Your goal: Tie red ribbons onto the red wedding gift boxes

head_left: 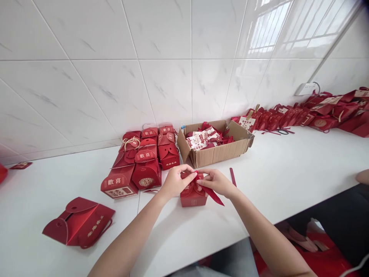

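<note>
A small red gift box (193,201) stands on the white table right in front of me, its top partly covered by my fingers. Over it, my left hand (179,180) pinches a red ribbon (212,195) between thumb and fingers. My right hand (215,182) grips the same ribbon from the other side, and a loose tail hangs down to the right of the box. Whether the ribbon is knotted is hidden by the fingertips. Just behind my hands sits an open cardboard box (219,154) holding printed cards (203,138) and red ribbons.
Closed red gift boxes (147,169) stand in rows at the left. A partly open red box (83,223) lies nearer me. More red boxes (321,122) line the wall at right, below a white power strip (305,89). A red strip (233,177) lies by my right hand. Another person's hand (362,176) shows at the right edge.
</note>
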Demonstrator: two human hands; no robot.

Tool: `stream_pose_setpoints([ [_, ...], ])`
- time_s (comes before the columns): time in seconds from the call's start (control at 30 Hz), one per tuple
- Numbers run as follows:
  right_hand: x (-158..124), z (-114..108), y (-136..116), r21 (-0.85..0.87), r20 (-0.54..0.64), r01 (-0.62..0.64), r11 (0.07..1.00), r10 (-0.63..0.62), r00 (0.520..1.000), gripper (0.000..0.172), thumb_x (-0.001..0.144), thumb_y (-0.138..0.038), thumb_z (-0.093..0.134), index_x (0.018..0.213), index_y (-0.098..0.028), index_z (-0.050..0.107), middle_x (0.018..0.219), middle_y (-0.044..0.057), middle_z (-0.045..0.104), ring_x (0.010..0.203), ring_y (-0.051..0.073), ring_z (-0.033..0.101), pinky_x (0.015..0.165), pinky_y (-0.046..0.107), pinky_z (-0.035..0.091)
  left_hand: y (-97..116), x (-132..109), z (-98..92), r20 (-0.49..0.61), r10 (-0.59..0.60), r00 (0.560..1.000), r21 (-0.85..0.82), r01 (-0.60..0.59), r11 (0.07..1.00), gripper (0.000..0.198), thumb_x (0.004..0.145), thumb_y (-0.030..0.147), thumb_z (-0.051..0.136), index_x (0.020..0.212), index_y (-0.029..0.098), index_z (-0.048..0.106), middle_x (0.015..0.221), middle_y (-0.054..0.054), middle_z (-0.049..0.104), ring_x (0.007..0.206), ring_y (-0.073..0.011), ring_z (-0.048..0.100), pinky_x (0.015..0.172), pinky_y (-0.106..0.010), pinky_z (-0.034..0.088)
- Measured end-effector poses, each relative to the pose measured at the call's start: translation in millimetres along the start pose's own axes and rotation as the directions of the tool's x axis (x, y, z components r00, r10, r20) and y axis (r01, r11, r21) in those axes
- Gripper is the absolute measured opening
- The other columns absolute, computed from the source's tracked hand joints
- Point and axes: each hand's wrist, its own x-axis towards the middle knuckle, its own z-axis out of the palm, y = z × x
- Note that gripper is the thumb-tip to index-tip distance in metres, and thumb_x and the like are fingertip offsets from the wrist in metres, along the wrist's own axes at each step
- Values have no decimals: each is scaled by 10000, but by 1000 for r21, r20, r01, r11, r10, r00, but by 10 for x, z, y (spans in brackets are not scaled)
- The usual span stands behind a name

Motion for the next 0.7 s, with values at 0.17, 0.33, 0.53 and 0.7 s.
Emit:
stream_pose_setpoints([
  [0.17,26,35,-2,-2,-41,-9,1000,9,999,423,814,-485,648,1061,-142,631,731,50,656,545,142,574,520,247,483,-44,15,-80,-32,-31,999,12,31,999,209,782,393,614,778,187,651,834,-27,676,820,-182,593,806,-285,444],
  [0.33,-140,-166,-53,150,-134,56,987,-36,990,429,803,-442,684,1111,-186,531,681,13,636,475,117,529,467,214,424,-190,-177,-346,-85,-185,979,-42,182,982,286,786,468,599,852,192,635,865,-21,664,804,-170,585,758,-265,443],
  [0.53,-380,-483,-3,395,-121,112,912,-70,990,211,750,-288,653,929,-186,608,943,81,651,654,186,633,463,224,421,-556,-745,-343,164,-520,838,-233,546,805,534,793,613,504,699,115,672,458,-32,564,441,-134,491,479,-256,384],
  [0.7,-376,-477,69,449,-28,141,882,-144,989,234,728,-210,712,949,-241,641,975,35,658,754,187,657,589,248,499,-698,-879,13,218,-567,794,-514,588,625,586,720,533,663,1138,130,582,528,3,589,455,-118,508,450,-214,366],
])
